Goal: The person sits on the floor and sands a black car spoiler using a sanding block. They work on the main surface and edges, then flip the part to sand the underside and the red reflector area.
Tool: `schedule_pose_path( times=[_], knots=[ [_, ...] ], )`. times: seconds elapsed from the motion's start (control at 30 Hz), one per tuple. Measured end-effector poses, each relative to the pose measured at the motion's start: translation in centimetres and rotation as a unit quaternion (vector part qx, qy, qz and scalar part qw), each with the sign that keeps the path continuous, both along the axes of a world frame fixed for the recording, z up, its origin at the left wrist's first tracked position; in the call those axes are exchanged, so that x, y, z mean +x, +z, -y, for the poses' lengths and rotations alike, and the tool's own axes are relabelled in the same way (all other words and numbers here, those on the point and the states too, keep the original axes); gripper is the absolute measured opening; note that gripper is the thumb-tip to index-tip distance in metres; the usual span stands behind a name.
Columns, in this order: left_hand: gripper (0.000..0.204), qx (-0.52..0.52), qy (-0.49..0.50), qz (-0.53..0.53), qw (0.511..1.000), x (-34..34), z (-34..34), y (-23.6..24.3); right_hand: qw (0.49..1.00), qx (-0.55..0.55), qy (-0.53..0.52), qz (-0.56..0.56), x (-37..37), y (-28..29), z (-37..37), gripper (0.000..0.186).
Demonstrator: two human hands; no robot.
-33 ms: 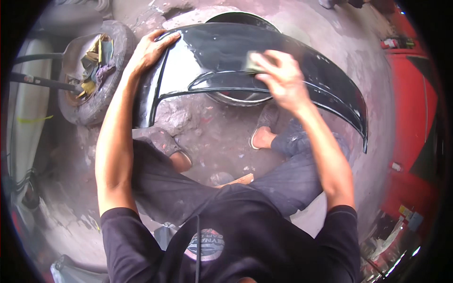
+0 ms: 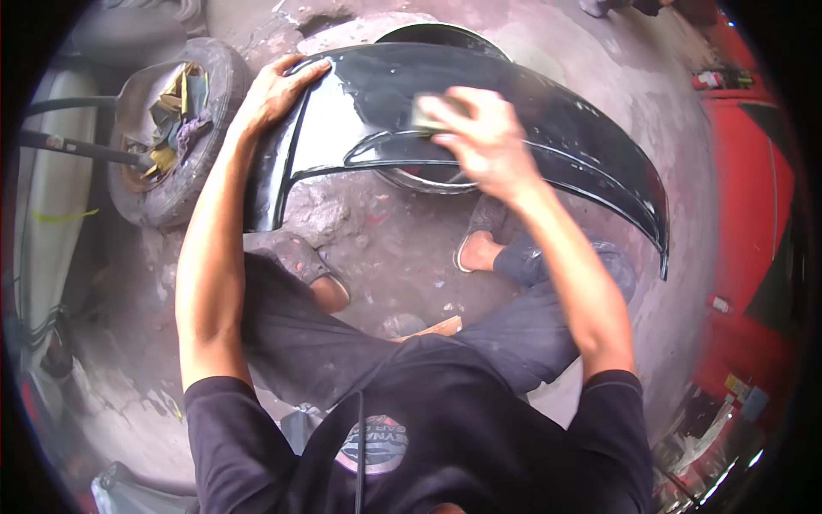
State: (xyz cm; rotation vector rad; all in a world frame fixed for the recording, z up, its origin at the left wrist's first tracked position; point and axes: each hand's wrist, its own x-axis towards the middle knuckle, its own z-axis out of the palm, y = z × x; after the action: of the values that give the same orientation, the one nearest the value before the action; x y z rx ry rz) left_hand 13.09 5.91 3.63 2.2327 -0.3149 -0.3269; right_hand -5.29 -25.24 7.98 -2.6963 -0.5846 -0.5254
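A glossy black curved car body panel (image 2: 582,146) lies across a round metal object (image 2: 432,43), possibly a wheel rim, in front of my bent legs. My left hand (image 2: 274,94) grips the panel's upper left corner, fingers over the edge and thumb along the surface. My right hand (image 2: 479,137), slightly blurred, is closed on a small pale sanding block (image 2: 426,111) against the middle of the panel, above the raised curved crease. The block is blurred and partly hidden by my fingers.
At left, a tyre (image 2: 218,81) holds scraps and rags (image 2: 175,111), with dark bars (image 2: 81,150) across it and a long pale panel (image 2: 56,180) beyond. Red bodywork (image 2: 741,197) stands at right. My sandalled feet (image 2: 479,250) rest on the stained floor (image 2: 385,248).
My right hand and the block have moved left along the panel, by a short distance. My left hand and the panel are nearly unchanged, shifted very slightly right.
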Motion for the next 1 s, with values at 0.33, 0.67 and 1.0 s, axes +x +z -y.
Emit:
schedule_pose_path(
  times=[0.33,0.67,1.0],
  knots=[
    [0.065,-0.011,-0.030,0.023,0.999,-0.6,-0.1,-0.5,0.994,-0.021,-0.032,-0.102,-2.2,1.3,7.7,0.048],
    [0.072,-0.031,0.001,0.013,0.999,-0.5,-1.3,-1.2,0.997,-0.019,0.071,-0.037,2.1,0.7,0.8,0.050],
    [0.092,-0.030,-0.035,-0.015,0.999,-0.3,-0.2,0.6,0.994,-0.028,0.099,0.037,3.4,0.0,-4.8,0.052]
  ],
)
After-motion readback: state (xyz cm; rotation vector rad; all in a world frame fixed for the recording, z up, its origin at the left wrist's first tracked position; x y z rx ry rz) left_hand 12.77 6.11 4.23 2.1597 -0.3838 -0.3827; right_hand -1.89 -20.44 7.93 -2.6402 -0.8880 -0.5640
